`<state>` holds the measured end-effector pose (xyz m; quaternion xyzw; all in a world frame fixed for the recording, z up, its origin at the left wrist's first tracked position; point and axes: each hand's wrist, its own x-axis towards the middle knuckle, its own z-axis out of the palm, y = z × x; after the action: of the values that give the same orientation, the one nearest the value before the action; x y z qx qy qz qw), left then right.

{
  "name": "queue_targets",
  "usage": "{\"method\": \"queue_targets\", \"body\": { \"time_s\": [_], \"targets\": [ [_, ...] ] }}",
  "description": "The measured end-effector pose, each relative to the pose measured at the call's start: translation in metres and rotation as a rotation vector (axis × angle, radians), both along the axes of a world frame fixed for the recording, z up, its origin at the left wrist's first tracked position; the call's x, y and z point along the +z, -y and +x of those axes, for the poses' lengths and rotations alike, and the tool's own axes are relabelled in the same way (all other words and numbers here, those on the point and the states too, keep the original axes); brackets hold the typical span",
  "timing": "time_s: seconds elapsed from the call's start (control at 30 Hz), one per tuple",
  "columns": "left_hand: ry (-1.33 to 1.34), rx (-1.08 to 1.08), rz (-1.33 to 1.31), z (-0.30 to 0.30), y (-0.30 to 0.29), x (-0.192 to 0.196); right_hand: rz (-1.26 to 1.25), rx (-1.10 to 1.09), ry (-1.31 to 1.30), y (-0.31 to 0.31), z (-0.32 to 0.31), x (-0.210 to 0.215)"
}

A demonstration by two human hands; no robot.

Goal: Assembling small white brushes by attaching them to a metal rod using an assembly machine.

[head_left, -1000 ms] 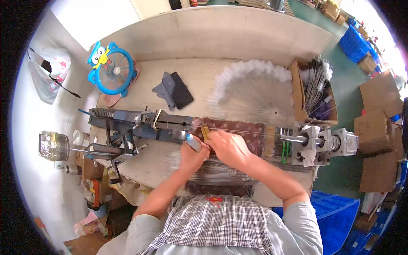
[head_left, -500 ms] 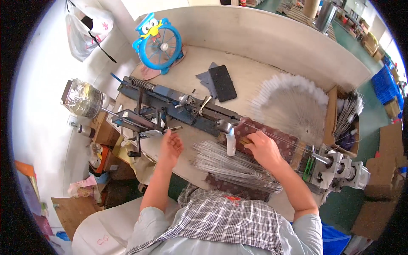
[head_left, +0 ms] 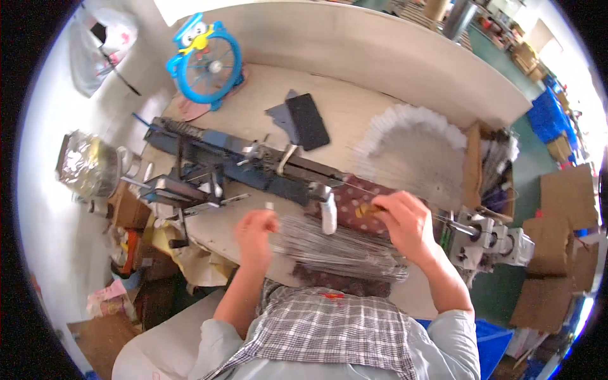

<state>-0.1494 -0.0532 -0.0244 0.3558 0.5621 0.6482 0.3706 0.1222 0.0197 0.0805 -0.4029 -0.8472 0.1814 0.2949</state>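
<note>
left hand (head_left: pixel 254 235) loosely curled at the near end of the bundle of thin metal rods (head_left: pixel 339 248); right hand (head_left: pixel 408 223) pinches a small piece above its far end; bundle's long axis spans both hands.

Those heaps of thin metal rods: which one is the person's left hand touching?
The flat bundle of rods lying across the table edge just before the person; the left hand rests at its left end. The white-tipped fanned heap farther back lies untouched.
</note>
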Motion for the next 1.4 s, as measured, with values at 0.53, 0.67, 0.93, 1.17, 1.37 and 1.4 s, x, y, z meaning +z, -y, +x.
{"method": "queue_targets", "body": {
  "time_s": [0.53, 0.67, 0.93, 1.17, 1.37, 1.4],
  "targets": [
    [0.411, -0.576, -0.131, 0.165, -0.059, 0.024, -0.421, -0.21, -0.342, -0.004, 0.064, -0.012],
    [0.341, -0.5, -0.178, 0.164, -0.06, 0.035, -0.445, -0.168, -0.357, -0.003, 0.072, -0.013],
    [0.477, -0.286, -0.184, 0.129, -0.052, 0.043, 0.119, -0.213, -0.092, -0.026, 0.025, -0.002],
    [0.627, -0.331, -0.25, 0.125, -0.052, 0.042, -0.065, -0.073, -0.032, -0.04, -0.008, -0.022],
    [0.471, -0.396, -0.196, 0.119, -0.052, 0.036, -0.33, -0.088, -0.11, -0.038, -0.007, -0.01],
    [0.446, -0.422, -0.217, 0.118, -0.051, 0.04, -0.472, -0.107, -0.17, -0.04, -0.007, -0.011]
  ]
}}
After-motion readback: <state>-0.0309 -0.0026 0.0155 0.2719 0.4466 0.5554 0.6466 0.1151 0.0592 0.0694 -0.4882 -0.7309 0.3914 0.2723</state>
